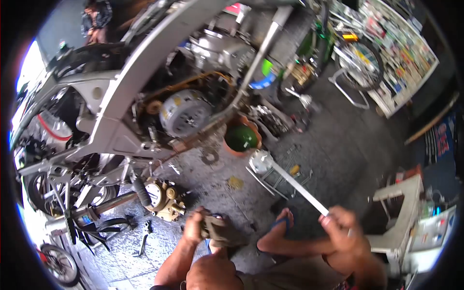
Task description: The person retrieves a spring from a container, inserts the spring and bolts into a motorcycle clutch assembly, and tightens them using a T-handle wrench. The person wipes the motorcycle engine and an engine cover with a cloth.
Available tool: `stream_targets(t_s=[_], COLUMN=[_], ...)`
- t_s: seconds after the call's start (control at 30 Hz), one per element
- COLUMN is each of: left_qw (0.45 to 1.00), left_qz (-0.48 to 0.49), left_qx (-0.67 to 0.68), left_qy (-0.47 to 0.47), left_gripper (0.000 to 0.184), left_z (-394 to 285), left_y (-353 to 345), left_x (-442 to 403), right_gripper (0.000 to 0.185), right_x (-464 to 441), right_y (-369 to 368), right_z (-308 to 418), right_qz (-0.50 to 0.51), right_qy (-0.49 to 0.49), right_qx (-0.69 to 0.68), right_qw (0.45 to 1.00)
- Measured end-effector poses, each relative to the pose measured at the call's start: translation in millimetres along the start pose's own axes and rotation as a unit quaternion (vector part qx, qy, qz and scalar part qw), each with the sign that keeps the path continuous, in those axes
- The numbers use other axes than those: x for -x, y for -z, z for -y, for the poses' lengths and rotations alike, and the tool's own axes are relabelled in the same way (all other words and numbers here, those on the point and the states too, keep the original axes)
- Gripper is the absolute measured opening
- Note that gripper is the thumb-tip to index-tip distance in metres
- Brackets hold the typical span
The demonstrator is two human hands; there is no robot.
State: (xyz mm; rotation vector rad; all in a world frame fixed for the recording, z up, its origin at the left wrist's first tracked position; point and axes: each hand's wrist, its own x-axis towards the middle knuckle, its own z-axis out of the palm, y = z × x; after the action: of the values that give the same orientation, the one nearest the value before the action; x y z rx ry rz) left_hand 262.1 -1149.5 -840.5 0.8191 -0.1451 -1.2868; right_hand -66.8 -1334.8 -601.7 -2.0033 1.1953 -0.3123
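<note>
My right hand (343,226) is closed around the near end of a long pale metal bar (302,189). A rounded silvery head (261,162) forms the bar's far end, near an orange-brown tub (233,150) with green inside. My left hand (194,226) grips a crumpled brown cloth (221,231) low over the floor, close to my foot. To the left of that hand lies a gold-coloured engine cover assembly (166,200). In front stands a stripped motorcycle frame (128,87) with a grey drum-like part (186,113) in it.
Several thin metal rods (270,183) lie beyond my feet. A tray of small metal parts (270,118) sits behind the tub. A pale stool (401,208) is at right, a parts-covered board (396,53) farther back. Another person (96,19) is at upper left.
</note>
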Motion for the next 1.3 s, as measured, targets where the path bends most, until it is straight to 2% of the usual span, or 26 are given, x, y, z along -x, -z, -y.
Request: stream_targets(t_s=[0.03,0.07,0.13,0.2,0.27,0.33,0.4,0.47,0.5,0.53,0.6,0.63,0.7,0.73,0.77,0.8,0.83,0.9,0.93,1.0,1.03,1.13,1.17,1.2,1.23,1.3], left_qw=[0.998,0.994,0.982,0.977,0.982,0.988,0.997,0.999,0.999,1.0,0.994,0.991,0.983,0.981,0.981,0.98,0.984,0.99,0.994,0.991,0.966,0.95,0.965,0.966,0.958,0.947], left_qz=[-0.042,-0.085,-0.15,-0.171,-0.145,-0.112,-0.058,-0.011,-0.037,-0.019,-0.063,-0.021,-0.025,-0.047,-0.047,-0.071,-0.062,-0.044,-0.072,-0.07,-0.118,-0.131,-0.128,-0.131,-0.096,-0.061], left_qx=[0.028,0.054,0.117,0.089,0.102,0.105,0.043,0.032,0.02,0.022,0.089,0.133,0.181,0.188,0.188,0.18,0.164,0.131,0.08,-0.116,-0.223,-0.283,-0.221,-0.217,-0.266,-0.313], left_qy=[-0.021,-0.048,-0.017,-0.091,-0.065,-0.013,-0.014,-0.015,-0.009,-0.007,-0.001,0.005,0.007,0.008,0.015,0.048,0.039,-0.002,-0.008,-0.024,0.047,-0.002,0.053,0.048,0.045,0.044], left_gripper=[0.027,0.025,0.018,0.015,0.012,0.009,0.008,0.007,0.007,0.011,0.012,0.011,0.015,0.018,0.023,0.024,0.024,0.021,0.016,0.017,0.028,0.036,0.038,0.038,0.035,0.033], left_z=[-6,-12,-36,-47,-43,-35,-30,-37,-41,-45,-49,-46,-42,-38,-33,-33,-28,-17,-7,7,3,19,13,10,10,1], left_y=[5,7,-15,-53,-49,-49,-57,-82,-97,-103,-117,-111,-122,-128,-127,-138,-140,-143,-137,-121,-123,-113,-110,-103,-94,-94], left_x=[6,10,17,17,5,-11,-31,-39,-42,-46,-56,-64,-79,-86,-94,-101,-112,-130,-137,-138,-134,-141,-141,-141,-139,-133], right_gripper=[0.026,0.03,0.032,0.031,0.03,0.03,0.028,0.031,0.032,0.035,0.034,0.034,0.037,0.04,0.044,0.05,0.056,0.058,0.06,0.065,0.067,0.073,0.07,0.068,0.062,0.054], right_x=[-2,-12,-35,-58,-75,-92,-104,-108,-112,-118,-119,-122,-117,-112,-109,-110,-116,-132,-146,-172,-185,-202,-203,-205,-207,-214], right_y=[23,31,48,38,-2,-43,-75,-96,-110,-125,-138,-139,-151,-162,-173,-202,-229,-240,-231,-204,-191,-178,-186,-194,-200,-207], right_z=[-8,-28,-70,-125,-218,-267,-262,-262,-285,-312,-326,-313,-267,-246,-230,-238,-247,-212,-188,-134,-112,-65,-60,-55,-54,-54], right_qz=[0.006,-0.044,-0.059,-0.082,-0.172,-0.145,-0.116,-0.074,-0.086,-0.096,-0.076,-0.072,-0.19,-0.151,-0.107,0.062,0.227,0.225,0.213,0.187,0.176,0.141,0.119,0.096,0.047,0.061], right_qy=[-0.053,-0.069,-0.135,-0.18,-0.08,-0.128,-0.225,-0.273,-0.262,-0.252,-0.217,-0.215,-0.116,-0.088,-0.058,-0.097,-0.126,-0.098,-0.058,0.048,0.104,0.251,0.263,0.275,0.293,0.275], right_qx=[0.059,0.044,0.098,0.129,0.292,0.36,0.306,0.304,0.308,0.311,0.394,0.384,0.363,0.219,0.07,-0.105,-0.27,-0.306,-0.339,-0.37,-0.375,-0.319,-0.294,-0.268,-0.219,-0.236], right_qw=[0.997,0.996,0.984,0.972,0.937,0.913,0.918,0.91,0.911,0.911,0.89,0.895,0.905,0.96,0.99,0.988,0.927,0.92,0.914,0.909,0.904,0.903,0.911,0.918,0.93,0.93])
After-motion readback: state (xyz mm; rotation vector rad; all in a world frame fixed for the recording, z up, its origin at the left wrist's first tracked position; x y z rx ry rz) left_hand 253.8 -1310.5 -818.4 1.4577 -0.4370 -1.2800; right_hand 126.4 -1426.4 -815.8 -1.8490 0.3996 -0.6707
